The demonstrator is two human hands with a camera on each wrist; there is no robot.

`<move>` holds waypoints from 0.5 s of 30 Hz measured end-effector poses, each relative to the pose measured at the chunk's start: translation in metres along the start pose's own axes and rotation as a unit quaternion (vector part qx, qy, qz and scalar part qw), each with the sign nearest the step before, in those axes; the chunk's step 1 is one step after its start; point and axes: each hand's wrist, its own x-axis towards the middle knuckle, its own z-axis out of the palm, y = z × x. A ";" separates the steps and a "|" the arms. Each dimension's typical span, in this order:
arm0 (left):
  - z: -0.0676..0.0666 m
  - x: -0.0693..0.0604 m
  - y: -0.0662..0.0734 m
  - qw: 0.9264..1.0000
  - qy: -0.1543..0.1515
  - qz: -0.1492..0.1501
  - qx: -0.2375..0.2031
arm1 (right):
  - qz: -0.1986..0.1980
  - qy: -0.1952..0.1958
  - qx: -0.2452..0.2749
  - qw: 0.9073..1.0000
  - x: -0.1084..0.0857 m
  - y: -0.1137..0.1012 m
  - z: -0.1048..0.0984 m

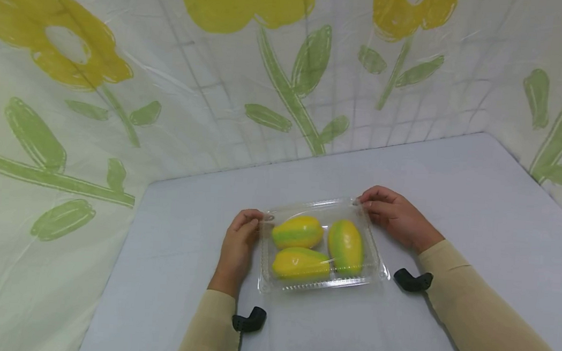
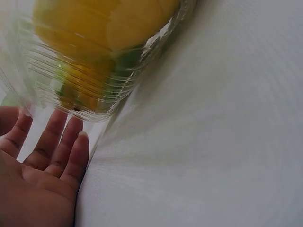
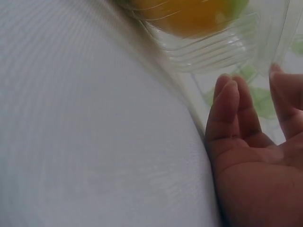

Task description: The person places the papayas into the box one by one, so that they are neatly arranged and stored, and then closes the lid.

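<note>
A clear plastic clamshell container (image 1: pixel 310 287) sits on the table with its lid down. Inside lie three yellow fruits with green streaks that look like papayas: one at the back left (image 1: pixel 298 232), one at the front left (image 1: pixel 301 264) and one upright along the right side (image 1: pixel 346 246). My left hand (image 1: pixel 237 248) pinches the rim at the back left corner between thumb and index finger, its other fingers loosely extended below. At the back right corner my right hand (image 1: pixel 399 217) pinches the rim the same way. Both wrist views show the ribbed container wall (image 2: pixel 85 87) near the fingers.
A white cloth covers the table (image 1: pixel 185 234). Behind it and at both sides hangs a pale curtain (image 1: pixel 206 128) printed with yellow flowers and green leaves. A black wrist mount (image 1: pixel 250 320) shows by the left sleeve, another (image 1: pixel 412 280) by the right.
</note>
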 end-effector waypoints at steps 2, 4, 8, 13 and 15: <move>-0.001 -0.001 0.000 1.000 -0.002 0.003 0.008 | -0.004 -0.003 0.011 1.000 0.001 0.001 0.000; -0.002 -0.002 -0.001 1.000 -0.008 0.009 0.016 | -0.004 -0.007 0.017 1.000 0.001 0.001 0.000; -0.003 -0.002 -0.004 0.999 -0.016 0.016 0.023 | 0.006 -0.013 0.009 1.000 -0.003 -0.003 -0.001; -0.002 -0.002 -0.003 0.999 -0.023 0.027 0.028 | 0.021 -0.003 -0.023 1.000 -0.008 -0.018 -0.003; -0.002 -0.002 -0.002 0.999 -0.023 0.031 0.030 | 0.027 0.004 -0.036 0.999 -0.010 -0.025 -0.004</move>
